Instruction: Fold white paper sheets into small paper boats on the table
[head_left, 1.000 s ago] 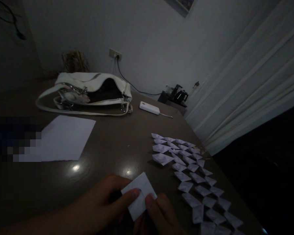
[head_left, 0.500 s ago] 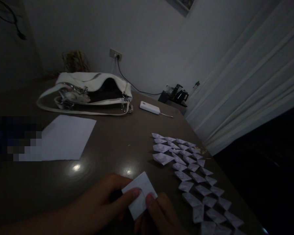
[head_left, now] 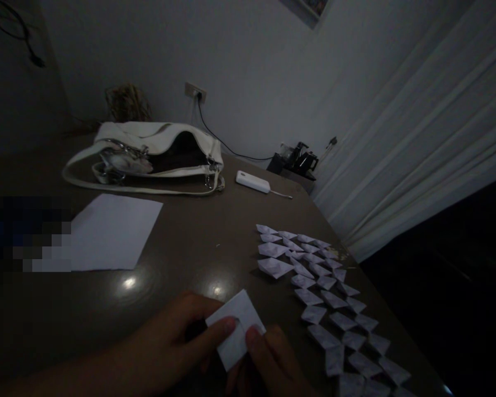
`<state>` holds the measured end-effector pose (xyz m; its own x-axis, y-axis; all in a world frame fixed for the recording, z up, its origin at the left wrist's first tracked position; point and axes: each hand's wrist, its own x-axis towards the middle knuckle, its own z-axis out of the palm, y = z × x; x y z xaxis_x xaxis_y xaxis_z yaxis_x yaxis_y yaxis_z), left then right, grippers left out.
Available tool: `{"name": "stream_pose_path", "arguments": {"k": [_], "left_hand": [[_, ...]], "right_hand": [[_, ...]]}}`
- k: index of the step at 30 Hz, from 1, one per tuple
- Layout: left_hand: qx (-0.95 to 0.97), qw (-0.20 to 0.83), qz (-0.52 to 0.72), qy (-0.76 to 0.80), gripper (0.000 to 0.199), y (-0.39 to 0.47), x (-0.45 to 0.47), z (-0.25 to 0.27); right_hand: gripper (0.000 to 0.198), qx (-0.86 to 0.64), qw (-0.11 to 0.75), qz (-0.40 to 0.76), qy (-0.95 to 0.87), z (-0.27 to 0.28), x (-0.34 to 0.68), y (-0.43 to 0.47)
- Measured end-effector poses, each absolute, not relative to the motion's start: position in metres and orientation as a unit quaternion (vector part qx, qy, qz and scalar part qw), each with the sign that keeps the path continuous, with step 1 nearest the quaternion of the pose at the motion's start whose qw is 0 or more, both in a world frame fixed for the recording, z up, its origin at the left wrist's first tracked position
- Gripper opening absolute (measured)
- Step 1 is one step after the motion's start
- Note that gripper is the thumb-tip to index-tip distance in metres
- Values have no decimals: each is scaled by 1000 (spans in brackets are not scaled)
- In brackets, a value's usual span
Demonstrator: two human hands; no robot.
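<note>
Right hand [head_left: 273,361] cut off at the bottom edge, only thumb and knuckles show. Folded paper [head_left: 236,328] partly covered by both thumbs. Pixelated block [head_left: 22,237] hides the white sheet's [head_left: 111,231] left end. Nearest folded pieces [head_left: 347,380] run off frame; bag [head_left: 149,151] contents too dark.

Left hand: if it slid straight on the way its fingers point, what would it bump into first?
Probably the rows of small folded paper pieces to the right; the left hand, pinching the white paper, points that way, though depth is unclear.
</note>
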<state>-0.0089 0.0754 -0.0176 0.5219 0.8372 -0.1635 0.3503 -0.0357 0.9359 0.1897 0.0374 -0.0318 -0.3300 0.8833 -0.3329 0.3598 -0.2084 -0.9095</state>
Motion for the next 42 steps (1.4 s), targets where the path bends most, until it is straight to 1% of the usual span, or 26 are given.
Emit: {"name": "stream_pose_path", "arguments": {"k": [8,17,23,28,33,39,42], "left_hand": [[688,541,224,428,50,75,-8,-14],[672,546,222,449,52,75,-10,-18],[684,545,217,434,52,75,-9,-17],[684,542,215,438,51,75,-8,-15],[679,541,220,444,50,74,-9,-17],[671,545,231,446,45,73,-10,-16],[672,548,238,437,45,73,-10,-17]], "right_hand": [[70,-540,253,571,-564,-39,191,32],[70,-542,252,582,-552,-35,188,34],[77,-524,251,569,-583,-44,189,37],[74,-545,258,564,-564,-33,186,34],[78,-535,249,582,-560,-29,184,35],[69,-548,248,576,-552,-29,186,33],[70,-549,245,569,-560,-27,187,32]]}}
